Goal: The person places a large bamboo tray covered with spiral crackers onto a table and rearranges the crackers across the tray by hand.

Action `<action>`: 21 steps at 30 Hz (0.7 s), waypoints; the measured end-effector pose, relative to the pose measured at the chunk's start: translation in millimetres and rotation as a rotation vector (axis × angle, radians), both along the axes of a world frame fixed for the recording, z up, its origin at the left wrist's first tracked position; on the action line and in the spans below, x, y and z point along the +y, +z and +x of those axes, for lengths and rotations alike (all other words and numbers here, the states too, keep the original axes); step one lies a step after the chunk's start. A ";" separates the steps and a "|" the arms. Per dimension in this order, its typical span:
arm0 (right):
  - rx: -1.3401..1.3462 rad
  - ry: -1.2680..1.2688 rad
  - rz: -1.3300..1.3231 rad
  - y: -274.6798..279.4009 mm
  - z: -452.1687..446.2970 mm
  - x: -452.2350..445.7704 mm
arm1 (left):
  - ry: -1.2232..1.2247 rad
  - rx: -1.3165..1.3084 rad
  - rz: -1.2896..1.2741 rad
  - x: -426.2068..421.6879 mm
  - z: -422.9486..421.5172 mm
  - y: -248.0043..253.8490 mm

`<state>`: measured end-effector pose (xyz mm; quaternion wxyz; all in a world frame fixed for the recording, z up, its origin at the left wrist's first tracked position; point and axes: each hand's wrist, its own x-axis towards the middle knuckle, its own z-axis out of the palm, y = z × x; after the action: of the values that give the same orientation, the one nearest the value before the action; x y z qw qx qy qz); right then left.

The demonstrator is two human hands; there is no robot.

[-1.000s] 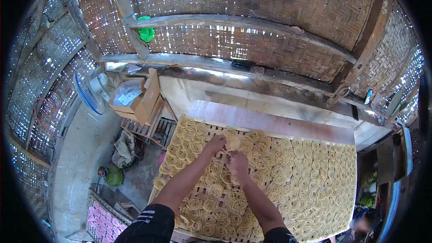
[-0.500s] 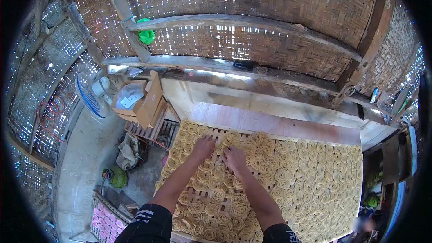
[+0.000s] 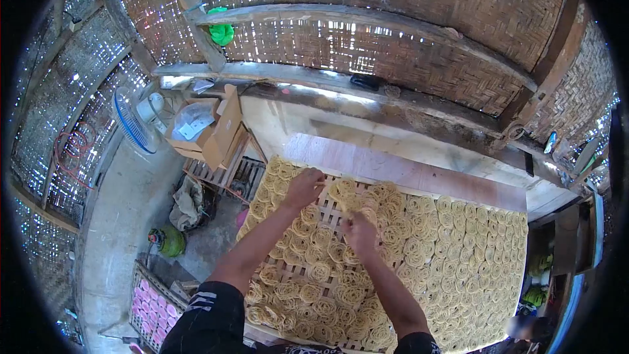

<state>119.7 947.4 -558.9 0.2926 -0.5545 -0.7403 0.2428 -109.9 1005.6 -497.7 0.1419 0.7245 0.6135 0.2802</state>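
Observation:
Rows of round, coiled yellow noodle nests (image 3: pixel 458 242) cover a slatted rack (image 3: pixel 331 204), packed densely on the right and looser on the left. My left hand (image 3: pixel 306 188) is over the upper left part of the rack, its fingers pressed together near a gap in the nests; what they hold is too small to make out. To its right, my right hand (image 3: pixel 360 233) is closed beside a yellow nest (image 3: pixel 343 190) at the rack's upper edge, and its fingertips are blurred.
A pale board (image 3: pixel 393 167) lies along the rack's far edge. At the left are a fan (image 3: pixel 134 120), a cardboard box (image 3: pixel 219 137), a green gas cylinder (image 3: pixel 171 242) and a tray of pink rounds (image 3: pixel 154 308). Part of a person (image 3: pixel 524 328) shows at the lower right.
The hands were close together around a nest, then apart and low over the nests. Now my left hand has moved up and right, and my right hand slightly right and down.

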 end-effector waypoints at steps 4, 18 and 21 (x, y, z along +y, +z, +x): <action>-0.118 0.096 0.117 -12.2 -28.0 -31.4 | -0.203 0.128 -0.146 -14.3 -0.1 -62.6; -0.095 0.077 0.112 -0.8 -23.8 12.7 | -0.280 0.495 -0.113 -81.9 -28.8 -80.1; 0.259 -0.248 -0.133 13.3 -16.3 17.5 | -0.296 0.703 -0.087 -92.1 -20.5 -76.7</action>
<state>103.4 964.9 -545.6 0.3759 -0.6236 -0.6048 0.3225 -130.5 913.5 -574.4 -0.0075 0.8503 0.5250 -0.0353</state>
